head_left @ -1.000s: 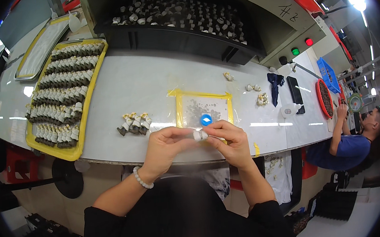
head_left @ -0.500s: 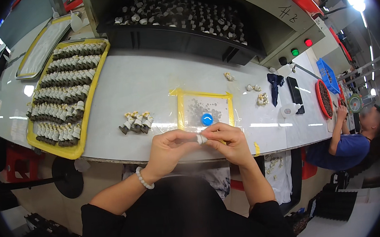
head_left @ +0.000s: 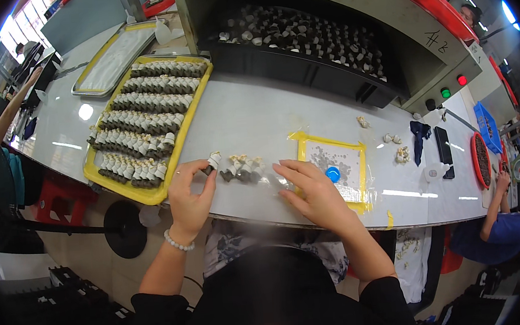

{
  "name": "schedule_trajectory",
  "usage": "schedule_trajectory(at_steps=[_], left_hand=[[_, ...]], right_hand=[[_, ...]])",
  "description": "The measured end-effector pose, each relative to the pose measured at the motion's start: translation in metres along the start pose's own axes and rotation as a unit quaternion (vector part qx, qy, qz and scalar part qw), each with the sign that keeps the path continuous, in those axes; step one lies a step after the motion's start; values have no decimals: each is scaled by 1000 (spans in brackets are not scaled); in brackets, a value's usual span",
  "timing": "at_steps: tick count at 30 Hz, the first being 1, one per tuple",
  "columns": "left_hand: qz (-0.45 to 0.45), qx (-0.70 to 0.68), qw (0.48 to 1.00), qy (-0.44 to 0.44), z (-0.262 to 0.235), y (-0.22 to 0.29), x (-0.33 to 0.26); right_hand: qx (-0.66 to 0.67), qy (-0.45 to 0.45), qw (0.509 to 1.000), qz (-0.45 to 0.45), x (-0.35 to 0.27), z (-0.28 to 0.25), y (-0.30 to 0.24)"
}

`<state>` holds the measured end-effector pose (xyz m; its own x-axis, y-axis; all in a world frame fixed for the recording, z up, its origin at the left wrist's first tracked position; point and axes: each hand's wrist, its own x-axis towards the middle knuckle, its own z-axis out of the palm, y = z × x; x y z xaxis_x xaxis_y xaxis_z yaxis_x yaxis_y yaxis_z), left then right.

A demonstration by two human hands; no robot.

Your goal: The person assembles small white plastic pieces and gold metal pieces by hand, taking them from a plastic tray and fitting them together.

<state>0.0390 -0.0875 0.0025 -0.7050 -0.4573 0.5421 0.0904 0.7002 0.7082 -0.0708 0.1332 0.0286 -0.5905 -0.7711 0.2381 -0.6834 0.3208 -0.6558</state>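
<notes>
My left hand [head_left: 190,199] pinches a small white and dark grey figurine [head_left: 214,161] between thumb and fingers, just above the table near the yellow tray. Beside it on the table stands a tight group of similar figurines [head_left: 243,167], slightly blurred, between my two hands. My right hand [head_left: 317,196] is open to the right of that group, its fingers apart and nothing in them. Behind that hand, a blue round cap [head_left: 333,174] lies on a white sheet [head_left: 351,162] edged with yellow tape and marked with grey spots.
Rows of figurines fill the yellow tray [head_left: 175,183] at left. A black bin [head_left: 301,66] of small white pieces sits under a grey machine housing. At right lie loose pale pieces [head_left: 402,154], a dark cloth [head_left: 420,139] and a white bottle [head_left: 435,172]. A co-worker [head_left: 495,231] sits far right.
My hands have parted. The left has moved left toward the tray, with a figurine in its fingers. The right has opened and let go. The whole view has shifted left.
</notes>
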Motion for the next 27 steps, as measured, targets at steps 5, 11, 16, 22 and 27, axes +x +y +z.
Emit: schedule_trajectory(at_steps=[5, 11, 16, 22, 27], left_hand=[[-9, 11, 998, -55, 5, -10, 3], [14, -33, 991, -129, -3, -4, 8], [47, 30, 988, -142, 5, -1, 7], [59, 48, 991, -110, 11, -2, 6], [81, 36, 989, -119, 10, -1, 7]], right_hand=[[-48, 2, 998, -39, 20, 21, -2], [-82, 40, 993, -79, 25, 34, 6], [-97, 65, 989, -93, 27, 36, 6], [-120, 75, 985, -96, 26, 33, -3], [-148, 88, 980, -104, 25, 35, -3]])
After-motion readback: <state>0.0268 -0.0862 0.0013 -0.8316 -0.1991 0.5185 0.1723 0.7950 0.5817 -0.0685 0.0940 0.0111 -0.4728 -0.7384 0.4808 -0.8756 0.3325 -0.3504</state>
